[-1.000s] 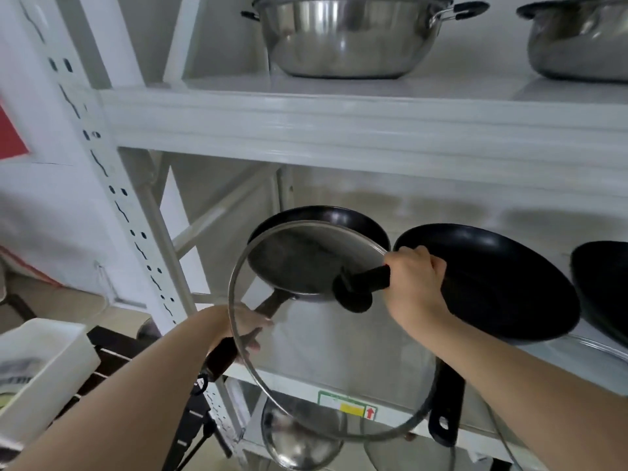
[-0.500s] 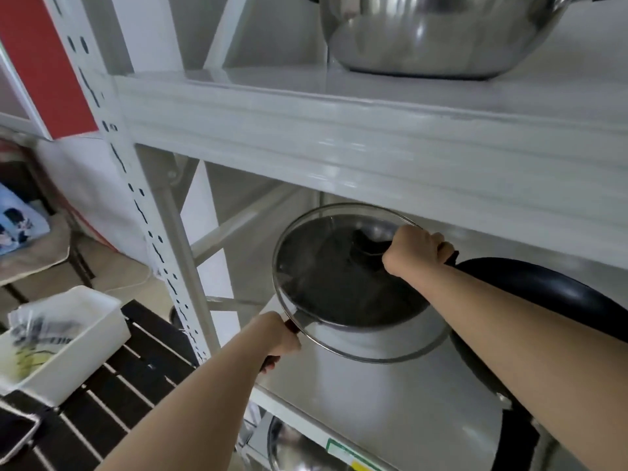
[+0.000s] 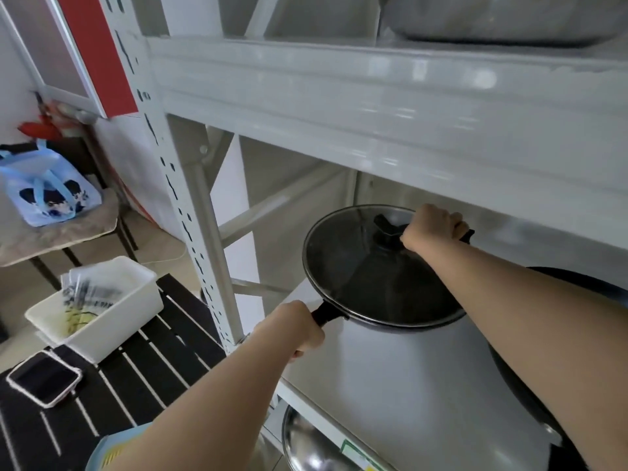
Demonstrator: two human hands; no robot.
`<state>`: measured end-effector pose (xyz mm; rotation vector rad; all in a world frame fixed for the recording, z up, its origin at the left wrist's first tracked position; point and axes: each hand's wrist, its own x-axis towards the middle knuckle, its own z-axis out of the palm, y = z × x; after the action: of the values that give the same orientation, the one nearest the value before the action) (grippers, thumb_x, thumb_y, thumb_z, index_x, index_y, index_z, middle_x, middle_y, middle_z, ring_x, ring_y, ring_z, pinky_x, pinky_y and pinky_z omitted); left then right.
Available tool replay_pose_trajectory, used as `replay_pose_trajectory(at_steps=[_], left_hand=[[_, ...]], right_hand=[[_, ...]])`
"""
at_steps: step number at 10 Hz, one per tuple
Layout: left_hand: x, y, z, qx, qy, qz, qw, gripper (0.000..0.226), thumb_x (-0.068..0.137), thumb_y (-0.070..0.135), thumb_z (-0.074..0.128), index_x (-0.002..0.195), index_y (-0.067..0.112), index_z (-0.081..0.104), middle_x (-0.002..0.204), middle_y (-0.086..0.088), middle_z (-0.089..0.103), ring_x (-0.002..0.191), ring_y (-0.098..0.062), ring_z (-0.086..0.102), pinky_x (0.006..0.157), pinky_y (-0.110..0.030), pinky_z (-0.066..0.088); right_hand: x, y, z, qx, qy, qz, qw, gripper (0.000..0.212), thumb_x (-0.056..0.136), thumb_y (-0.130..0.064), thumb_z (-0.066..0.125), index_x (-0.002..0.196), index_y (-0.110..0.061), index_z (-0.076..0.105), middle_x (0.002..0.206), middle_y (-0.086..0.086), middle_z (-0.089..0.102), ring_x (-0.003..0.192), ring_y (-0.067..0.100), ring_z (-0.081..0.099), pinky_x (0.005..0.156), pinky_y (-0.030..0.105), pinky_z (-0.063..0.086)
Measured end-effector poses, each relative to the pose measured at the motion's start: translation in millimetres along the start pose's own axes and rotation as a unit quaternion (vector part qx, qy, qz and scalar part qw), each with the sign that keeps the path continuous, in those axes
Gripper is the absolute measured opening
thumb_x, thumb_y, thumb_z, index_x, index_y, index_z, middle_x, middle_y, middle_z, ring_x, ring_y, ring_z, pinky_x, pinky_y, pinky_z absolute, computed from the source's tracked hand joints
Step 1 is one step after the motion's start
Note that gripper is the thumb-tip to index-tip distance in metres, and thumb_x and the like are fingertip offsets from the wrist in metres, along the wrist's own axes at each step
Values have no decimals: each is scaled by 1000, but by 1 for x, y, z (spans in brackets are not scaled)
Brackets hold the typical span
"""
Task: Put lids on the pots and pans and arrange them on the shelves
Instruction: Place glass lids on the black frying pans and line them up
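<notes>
Gripping the black frying pan's (image 3: 390, 321) handle, the left hand (image 3: 299, 329) is clamped tight. The right hand (image 3: 431, 224) clutches the round glass lid's (image 3: 360, 263) black knob over the white metal shelf (image 3: 407, 375).

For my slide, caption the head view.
Left hand grips the pan handle while right hand holds the glass lid on it, over the shelf.
</notes>
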<state>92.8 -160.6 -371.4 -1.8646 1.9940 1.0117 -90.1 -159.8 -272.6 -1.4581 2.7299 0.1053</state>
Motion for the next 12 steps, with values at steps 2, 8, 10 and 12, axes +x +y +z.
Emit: replay_pose_trajectory(at_steps=[2,8,10,12], left_hand=[[13,0,5,-12,-35,10,999,29,84,11,51,110,9,39,72,-10,54,59,-21,49,59,-28,44],[-46,10,34,182,261,176,932,49,85,34,58,127,10,46,130,-11,50,126,-32,41,103,-39,36],[-103,53,70,115,149,290,938,34,87,18,49,117,2,54,124,-18,56,116,-35,52,97,-41,45],[-158,87,141,78,18,279,957,50,96,43,36,128,6,45,126,-15,56,114,-33,55,92,-37,44]], right_hand=[[23,12,43,38,85,66,994,41,86,-21,64,121,-2,54,123,20,53,119,41,45,100,45,35],[-93,39,68,52,111,-49,991,62,82,-30,61,137,-8,40,145,12,39,137,30,31,114,42,25],[-171,94,64,38,95,8,995,49,88,-31,55,129,-7,46,131,11,48,126,31,39,102,45,33],[-240,190,82,69,133,169,974,29,93,-30,44,107,-10,59,110,7,62,108,26,55,90,39,43]])
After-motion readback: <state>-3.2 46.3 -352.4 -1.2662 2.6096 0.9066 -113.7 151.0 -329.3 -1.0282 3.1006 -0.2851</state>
